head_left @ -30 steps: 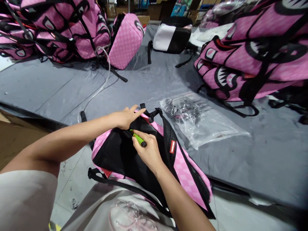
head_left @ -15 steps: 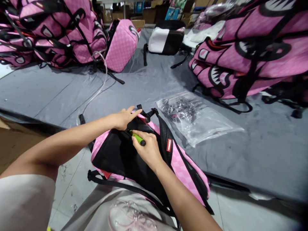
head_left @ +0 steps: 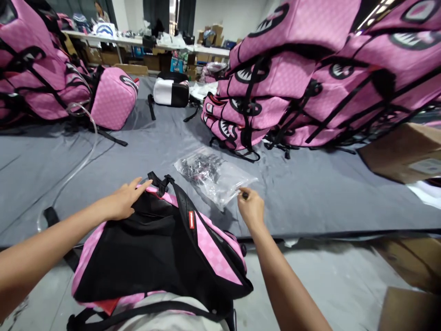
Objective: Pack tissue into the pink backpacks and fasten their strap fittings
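Note:
A pink and black backpack (head_left: 148,257) leans with its black back panel up, across my lap and the table's front edge. My left hand (head_left: 122,200) lies on its upper edge with fingers stretched out, beside the black top straps. To the right of the backpack, my right hand (head_left: 251,207) is closed around a slim green tool, of which only the dark end (head_left: 245,195) shows clearly now. That hand is at the near right corner of a clear plastic bag (head_left: 220,177) with small dark items inside; whether it touches the bag, I cannot tell.
Pink backpacks are piled high on the right (head_left: 268,78) and left (head_left: 44,69). A pink case (head_left: 115,99) and a white-and-black bag (head_left: 171,89) stand farther back on the grey-covered table (head_left: 310,197). A cardboard box (head_left: 403,151) sits at the right.
My right hand has moved off the backpack's black panel to the right, taking the green tool along. My left hand stays on the upper edge. The view has swung right and up.

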`<state>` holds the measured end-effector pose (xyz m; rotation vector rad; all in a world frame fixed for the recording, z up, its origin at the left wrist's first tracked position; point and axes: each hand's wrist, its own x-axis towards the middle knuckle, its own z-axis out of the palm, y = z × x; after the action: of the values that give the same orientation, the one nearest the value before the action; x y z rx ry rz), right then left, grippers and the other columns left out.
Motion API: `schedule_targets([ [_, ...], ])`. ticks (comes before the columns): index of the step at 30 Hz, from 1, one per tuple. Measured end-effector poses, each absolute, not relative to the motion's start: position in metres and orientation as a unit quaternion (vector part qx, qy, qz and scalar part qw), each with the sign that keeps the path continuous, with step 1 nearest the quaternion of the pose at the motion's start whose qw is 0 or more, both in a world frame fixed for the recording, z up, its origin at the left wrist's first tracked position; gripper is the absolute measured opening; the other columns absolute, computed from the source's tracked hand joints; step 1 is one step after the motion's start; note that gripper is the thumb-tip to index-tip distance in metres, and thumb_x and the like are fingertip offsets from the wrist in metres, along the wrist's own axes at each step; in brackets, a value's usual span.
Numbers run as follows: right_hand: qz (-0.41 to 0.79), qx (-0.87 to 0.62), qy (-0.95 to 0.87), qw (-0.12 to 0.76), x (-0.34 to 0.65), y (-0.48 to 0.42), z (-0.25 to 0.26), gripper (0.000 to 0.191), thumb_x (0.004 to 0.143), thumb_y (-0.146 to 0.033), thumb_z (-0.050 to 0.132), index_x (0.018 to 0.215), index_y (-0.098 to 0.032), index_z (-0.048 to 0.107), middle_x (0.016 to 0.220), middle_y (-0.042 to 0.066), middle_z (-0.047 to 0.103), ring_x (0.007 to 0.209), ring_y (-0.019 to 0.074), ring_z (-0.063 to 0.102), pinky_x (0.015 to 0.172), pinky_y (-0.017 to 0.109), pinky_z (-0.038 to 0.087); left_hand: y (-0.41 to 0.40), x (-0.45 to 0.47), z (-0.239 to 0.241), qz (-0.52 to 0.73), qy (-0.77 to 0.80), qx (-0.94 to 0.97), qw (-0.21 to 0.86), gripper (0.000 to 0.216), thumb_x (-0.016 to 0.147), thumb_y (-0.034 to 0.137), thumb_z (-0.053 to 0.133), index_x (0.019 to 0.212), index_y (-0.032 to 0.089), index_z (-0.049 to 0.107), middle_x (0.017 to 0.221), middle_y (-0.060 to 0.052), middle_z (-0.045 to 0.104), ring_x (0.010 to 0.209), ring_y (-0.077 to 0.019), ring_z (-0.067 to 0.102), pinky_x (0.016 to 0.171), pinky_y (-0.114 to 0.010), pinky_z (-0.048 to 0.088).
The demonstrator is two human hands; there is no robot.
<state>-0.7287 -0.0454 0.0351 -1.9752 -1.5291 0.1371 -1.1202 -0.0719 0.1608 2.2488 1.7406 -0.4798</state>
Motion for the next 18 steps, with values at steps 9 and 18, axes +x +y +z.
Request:
schedule_targets([
  [9, 0.031, -0.586, -0.801, 0.122, -0.752, 0.075, -0.008, 0.061, 0.090, -0.027, 0.058, 0.147, -0.013, 0.042, 0.153, 0.016, 0.040, 0.138, 0.0293, 0.039, 0.110, 0.034, 0.036, -0.072, -1.121, 0.156, -0.144, 0.608, 0.770, 0.128, 0.105, 0.070, -0.001, 0.055, 0.158, 0.027, 0.004, 0.164, -0.018, 0.008, 0.146, -0.0354, 0.029, 0.114, -0.047, 0.035],
  [18, 0.022, -0.637, -0.763, 0.107, -0.764, 0.082, -0.012, 0.056, 0.097, -0.020, 0.039, 0.151, -0.009, 0.030, 0.153, 0.023, 0.035, 0.131, 0.0334, 0.044, 0.102, 0.044, 0.041, -0.072, -1.118, 0.157, -0.141, 0.617, 0.761, 0.141, 0.105, 0.070, -0.001, 0.055, 0.158, 0.027, 0.006, 0.164, -0.017, 0.007, 0.146, -0.0345, 0.028, 0.115, -0.046, 0.034],
])
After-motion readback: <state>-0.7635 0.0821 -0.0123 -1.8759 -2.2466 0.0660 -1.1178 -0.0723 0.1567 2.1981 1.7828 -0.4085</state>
